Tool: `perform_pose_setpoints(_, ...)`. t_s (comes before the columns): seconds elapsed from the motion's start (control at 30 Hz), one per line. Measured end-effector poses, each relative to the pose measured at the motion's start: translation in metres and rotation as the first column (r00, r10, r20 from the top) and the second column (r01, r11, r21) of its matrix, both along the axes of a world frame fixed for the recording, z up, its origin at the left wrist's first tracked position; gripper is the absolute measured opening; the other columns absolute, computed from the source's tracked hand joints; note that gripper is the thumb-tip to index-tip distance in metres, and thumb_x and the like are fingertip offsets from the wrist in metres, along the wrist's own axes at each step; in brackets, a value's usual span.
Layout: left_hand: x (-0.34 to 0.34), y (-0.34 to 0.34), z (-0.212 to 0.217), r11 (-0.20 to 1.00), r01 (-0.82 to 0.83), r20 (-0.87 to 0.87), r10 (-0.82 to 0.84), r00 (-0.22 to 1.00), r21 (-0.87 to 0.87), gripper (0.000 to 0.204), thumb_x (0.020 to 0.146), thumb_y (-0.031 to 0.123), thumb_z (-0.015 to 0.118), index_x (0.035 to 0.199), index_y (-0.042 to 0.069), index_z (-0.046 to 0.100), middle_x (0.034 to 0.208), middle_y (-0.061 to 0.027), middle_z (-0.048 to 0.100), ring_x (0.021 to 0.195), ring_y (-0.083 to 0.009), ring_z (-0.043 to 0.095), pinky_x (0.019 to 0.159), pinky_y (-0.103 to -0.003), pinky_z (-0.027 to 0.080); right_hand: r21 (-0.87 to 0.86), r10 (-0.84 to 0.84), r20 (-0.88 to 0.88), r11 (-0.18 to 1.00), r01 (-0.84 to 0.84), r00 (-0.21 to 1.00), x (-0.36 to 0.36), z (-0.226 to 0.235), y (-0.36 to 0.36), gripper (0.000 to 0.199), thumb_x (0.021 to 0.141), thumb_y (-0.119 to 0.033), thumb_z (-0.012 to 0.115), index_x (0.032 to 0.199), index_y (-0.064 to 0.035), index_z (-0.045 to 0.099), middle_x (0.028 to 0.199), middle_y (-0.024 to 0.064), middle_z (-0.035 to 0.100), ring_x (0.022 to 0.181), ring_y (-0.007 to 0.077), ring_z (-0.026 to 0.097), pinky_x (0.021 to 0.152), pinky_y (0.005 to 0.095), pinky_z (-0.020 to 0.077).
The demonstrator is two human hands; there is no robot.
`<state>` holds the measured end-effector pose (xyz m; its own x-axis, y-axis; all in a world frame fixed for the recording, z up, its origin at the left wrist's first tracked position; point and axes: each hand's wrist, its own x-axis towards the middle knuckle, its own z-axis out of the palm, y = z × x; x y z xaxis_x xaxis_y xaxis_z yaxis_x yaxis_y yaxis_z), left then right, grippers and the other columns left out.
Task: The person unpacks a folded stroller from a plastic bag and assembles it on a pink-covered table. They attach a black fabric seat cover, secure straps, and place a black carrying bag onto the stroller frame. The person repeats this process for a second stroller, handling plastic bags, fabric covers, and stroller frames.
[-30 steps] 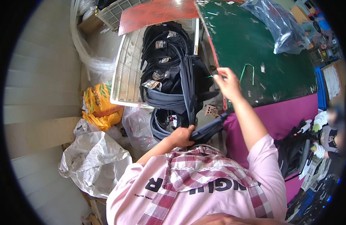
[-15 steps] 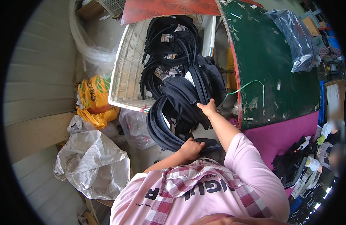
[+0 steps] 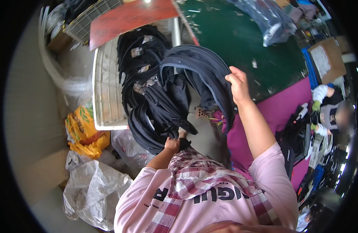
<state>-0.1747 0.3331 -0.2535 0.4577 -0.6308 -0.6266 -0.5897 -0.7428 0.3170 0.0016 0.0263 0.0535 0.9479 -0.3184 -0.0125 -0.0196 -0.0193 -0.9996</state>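
Observation:
At the right, my right hand (image 3: 239, 84) grips the edge of a thick bundle of black curved-rim fabric pieces (image 3: 196, 58), raised and arching toward the middle. Lower down, my left hand (image 3: 172, 145) is closed on the end of another curved black fabric bundle (image 3: 139, 128), close to my apron. Folds of loose black cloth hang between the two bundles. Behind them, more black pieces with small printed tags (image 3: 136, 52) lie stacked in a white plastic crate (image 3: 103, 83). The exact kind of article cannot be made out.
A green board (image 3: 225, 39) and a purple-covered surface (image 3: 260, 120) lie to the right. Red sheeting (image 3: 132, 19) crosses the crate's far end. On the left are a yellow bag (image 3: 84, 126) and a whitish sack (image 3: 95, 194). A gloved person (image 3: 328, 110) is at far right.
My right hand has moved up and right, lifting a curved bundle away from the others toward the green board. My left hand stays low on the near bundle. The view has shifted right.

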Motion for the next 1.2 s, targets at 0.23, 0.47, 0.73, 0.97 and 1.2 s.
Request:
perform_pose_setpoints(0.23,0.029,0.014,0.026,0.969,-0.076,0.148,0.041,0.988,0.237,0.053,0.079,0.039,0.062,0.124,0.012,0.054,0.124,-0.0127,0.057,0.121,-0.0254,0.051,0.107,-0.047,0.029,0.294,-0.306,0.155,0.922,0.252,0.939,-0.139,0.062,-0.062,0.012,0.073,-0.001,0.049,0.08,-0.0019,0.058,0.078,0.0013,0.059,0.074,0.0084,0.052,0.069,0.0233,0.0412)
perform_pose_setpoints(0.47,0.096,-0.063,0.057,0.271,-0.905,-0.401,0.828,0.393,-0.326,0.068,0.081,0.042,0.066,0.132,0.003,0.043,0.12,-0.0166,0.058,0.112,-0.0309,0.056,0.094,-0.044,0.046,0.226,-0.065,-0.093,0.97,0.084,0.994,-0.203,-0.016,-0.033,0.01,0.073,-0.005,0.057,0.066,0.0007,0.058,0.062,-0.003,0.055,0.056,0.0073,0.048,0.051,0.0272,0.0362)
perform_pose_setpoints(0.73,0.136,-0.148,-0.003,0.065,-0.959,-0.735,0.629,0.253,-0.275,0.086,0.079,0.019,0.073,0.145,0.001,0.021,0.139,-0.0211,0.043,0.13,-0.028,0.042,0.106,-0.035,0.035,0.466,0.05,-0.069,0.885,-0.012,0.996,-0.239,0.001,-0.054,0.031,0.066,-0.003,0.048,0.091,0.0057,0.065,0.087,0.0065,0.067,0.078,0.0135,0.06,0.076,0.0251,0.0462)
perform_pose_setpoints(0.97,0.126,-0.134,-0.006,0.526,-0.842,0.058,0.85,0.523,-0.123,0.078,0.067,0.038,0.08,0.129,0.002,0.048,0.131,-0.0207,0.05,0.121,-0.0357,0.05,0.102,-0.041,0.042,0.526,-0.447,-0.064,0.745,0.411,0.892,-0.244,0.052,-0.138,0.055,0.065,-0.01,0.045,0.116,0.0053,0.057,0.119,0.0183,0.061,0.108,0.0299,0.058,0.101,0.0394,0.0417)
perform_pose_setpoints(1.2,0.186,-0.06,-0.009,0.259,-0.918,0.177,0.961,0.213,-0.301,0.037,0.073,0.015,0.064,0.106,0.001,0.062,0.102,-0.0213,0.066,0.097,-0.0352,0.064,0.089,-0.04,0.05,0.643,-0.292,0.353,0.766,-0.004,0.889,-0.257,0.115,-0.184,0.061,0.071,-0.01,0.044,0.13,0.0058,0.048,0.134,0.0214,0.05,0.127,0.0332,0.046,0.112,0.0449,0.0302)
